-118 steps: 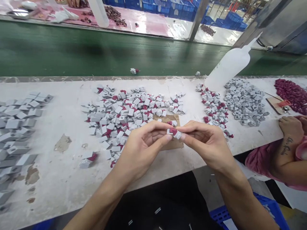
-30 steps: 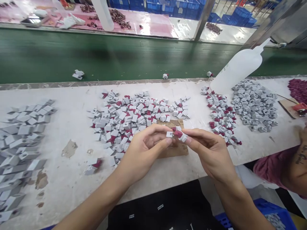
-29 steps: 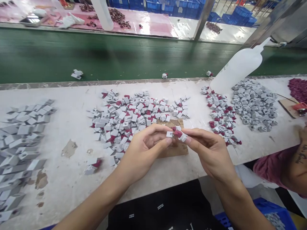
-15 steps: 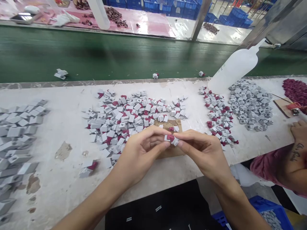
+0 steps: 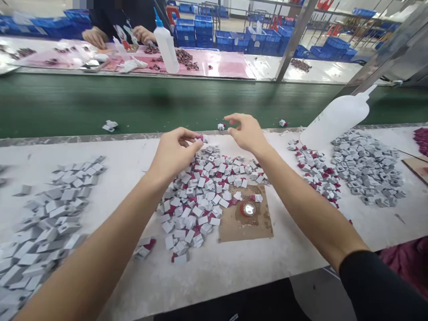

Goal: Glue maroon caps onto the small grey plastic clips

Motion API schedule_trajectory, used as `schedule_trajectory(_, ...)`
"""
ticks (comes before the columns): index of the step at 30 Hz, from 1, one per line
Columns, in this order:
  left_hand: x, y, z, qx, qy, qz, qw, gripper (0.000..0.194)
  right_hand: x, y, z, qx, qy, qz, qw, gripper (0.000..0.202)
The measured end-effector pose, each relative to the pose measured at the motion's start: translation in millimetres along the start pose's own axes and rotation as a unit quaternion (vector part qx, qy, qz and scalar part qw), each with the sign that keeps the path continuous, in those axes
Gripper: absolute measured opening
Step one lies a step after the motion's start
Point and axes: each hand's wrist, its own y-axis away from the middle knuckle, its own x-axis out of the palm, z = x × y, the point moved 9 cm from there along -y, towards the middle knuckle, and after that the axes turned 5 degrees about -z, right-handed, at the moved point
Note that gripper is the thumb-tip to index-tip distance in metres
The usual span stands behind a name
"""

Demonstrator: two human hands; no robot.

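My left hand (image 5: 175, 154) pinches a small grey-and-maroon plastic piece (image 5: 200, 138) above the back of a heap. My right hand (image 5: 246, 133) reaches over the table's far edge, thumb and forefinger apart with nothing between them. Just beyond its fingertips, a small grey-and-maroon cluster (image 5: 221, 127) lies on the edge of the green belt (image 5: 187, 107). Below both hands spreads the heap of joined grey-and-maroon pieces (image 5: 197, 196). Beside it a brown cardboard square (image 5: 245, 232) carries a small round red-rimmed container (image 5: 248, 208) with a shiny middle, in a wet patch.
Grey blocks (image 5: 50, 223) cover the left. At right lie more joined pieces (image 5: 319, 176), a grey heap (image 5: 369, 167) and a leaning white squeeze bottle (image 5: 336, 118). Across the belt, a person's hands (image 5: 143, 34) work near another bottle (image 5: 167, 51). A metal post (image 5: 296, 40) rises there.
My hands have parted and moved forward from over the cardboard. The left now has a piece over the heap's back; the right has let go and reaches to the belt. The view has tilted up.
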Motion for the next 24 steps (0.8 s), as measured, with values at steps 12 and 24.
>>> schedule_trajectory(12,34.2,-112.6,39.0,-0.110,-0.138,0.012,0.984,0.028,7.1,-4.7,16.0,-0.015,-0.011,0.029,0.999,0.033)
schedule_trajectory(24,-115.6,22.6,97.5,-0.064,-0.329,-0.037,0.942,0.043,-88.9,265.1,-122.7,0.240,-0.130,-0.076,0.959,0.046)
